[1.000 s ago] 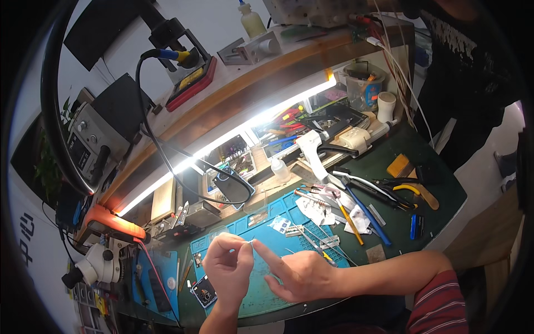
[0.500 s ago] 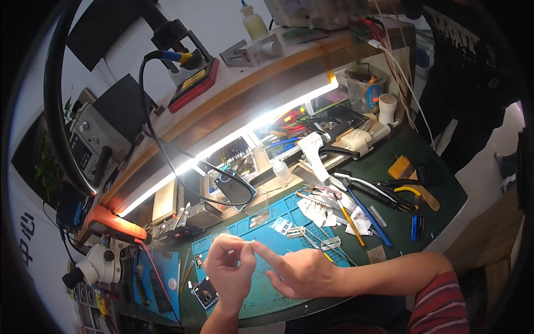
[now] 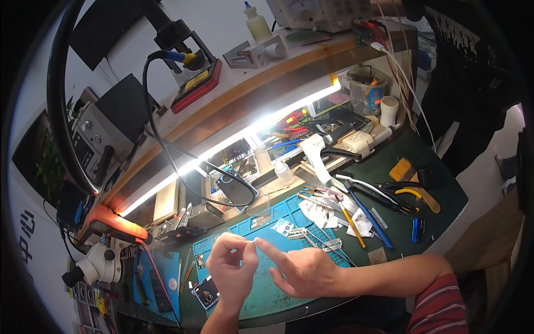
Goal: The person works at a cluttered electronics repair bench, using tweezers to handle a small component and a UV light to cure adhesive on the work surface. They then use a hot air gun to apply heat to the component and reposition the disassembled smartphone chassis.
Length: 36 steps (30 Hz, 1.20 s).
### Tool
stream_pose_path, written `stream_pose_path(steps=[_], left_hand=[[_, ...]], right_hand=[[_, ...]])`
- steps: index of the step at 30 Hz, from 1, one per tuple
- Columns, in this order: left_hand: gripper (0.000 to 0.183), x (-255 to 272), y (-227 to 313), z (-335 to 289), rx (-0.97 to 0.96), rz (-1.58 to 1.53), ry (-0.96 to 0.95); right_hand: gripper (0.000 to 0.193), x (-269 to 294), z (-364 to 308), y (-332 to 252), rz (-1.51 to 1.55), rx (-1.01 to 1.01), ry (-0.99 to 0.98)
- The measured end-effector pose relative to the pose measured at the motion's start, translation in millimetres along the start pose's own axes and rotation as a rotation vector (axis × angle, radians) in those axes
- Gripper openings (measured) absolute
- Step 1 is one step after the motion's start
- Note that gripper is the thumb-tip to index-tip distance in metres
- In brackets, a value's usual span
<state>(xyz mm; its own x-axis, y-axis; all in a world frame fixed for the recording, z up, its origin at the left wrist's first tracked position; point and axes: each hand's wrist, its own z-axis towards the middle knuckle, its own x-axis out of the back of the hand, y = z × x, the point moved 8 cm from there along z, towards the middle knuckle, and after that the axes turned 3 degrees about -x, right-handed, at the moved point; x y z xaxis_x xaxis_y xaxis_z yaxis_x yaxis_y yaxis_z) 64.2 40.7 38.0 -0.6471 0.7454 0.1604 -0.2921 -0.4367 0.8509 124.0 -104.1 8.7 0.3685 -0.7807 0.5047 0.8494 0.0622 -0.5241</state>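
Above the blue work mat (image 3: 278, 300), my left hand (image 3: 231, 270) is closed, thumb and index finger pressed together in a pinch. Something tiny shows at its fingertips, too small to name. My right hand (image 3: 306, 271) points its stretched index finger at that pinch, the tip touching it or very close. Its thumb stands apart and the other fingers are partly curled; I see nothing held there. Beside my left wrist lies an opened phone (image 3: 206, 292). Just beyond the hands, a small plastic bag (image 3: 282, 226) and tweezers (image 3: 320, 239) rest on the mat.
To the right lie a blue-handled tool (image 3: 370, 217), pliers (image 3: 409, 192), a wooden brush (image 3: 425, 197) and crumpled tissue (image 3: 320, 214). A microscope (image 3: 100, 264) and an orange multimeter (image 3: 117, 222) stand left. A black cable (image 3: 161, 139) hangs from the shelf (image 3: 250, 72) past a bright tube lamp (image 3: 267, 119).
The view has shifted slightly. My hands keep nearly the same pose, with the right index finger still at the left fingertips.
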Motion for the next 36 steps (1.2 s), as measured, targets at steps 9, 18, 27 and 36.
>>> stream_pose_path(steps=[9,18,27,36], left_hand=[[0.009,-3.6,-19.2,-2.9,0.235,-0.004,-0.188],[0.010,30.3,-59.1,-71.0,0.343,0.124,-0.246],[0.017,42.2,-41.1,-90.0,-0.074,0.436,-0.332],[0.060,46.3,-37.3,-112.5,-0.338,0.614,-0.608]], right_hand=[[0.032,12.8,14.9,22.4,0.270,-0.211,0.087],[0.011,-33.9,-6.7,23.2,0.329,-0.245,-0.293],[0.010,-48.0,-18.1,3.9,-0.102,-0.097,-0.443],[0.007,-65.8,-8.2,-4.5,-0.194,-0.025,-0.521]])
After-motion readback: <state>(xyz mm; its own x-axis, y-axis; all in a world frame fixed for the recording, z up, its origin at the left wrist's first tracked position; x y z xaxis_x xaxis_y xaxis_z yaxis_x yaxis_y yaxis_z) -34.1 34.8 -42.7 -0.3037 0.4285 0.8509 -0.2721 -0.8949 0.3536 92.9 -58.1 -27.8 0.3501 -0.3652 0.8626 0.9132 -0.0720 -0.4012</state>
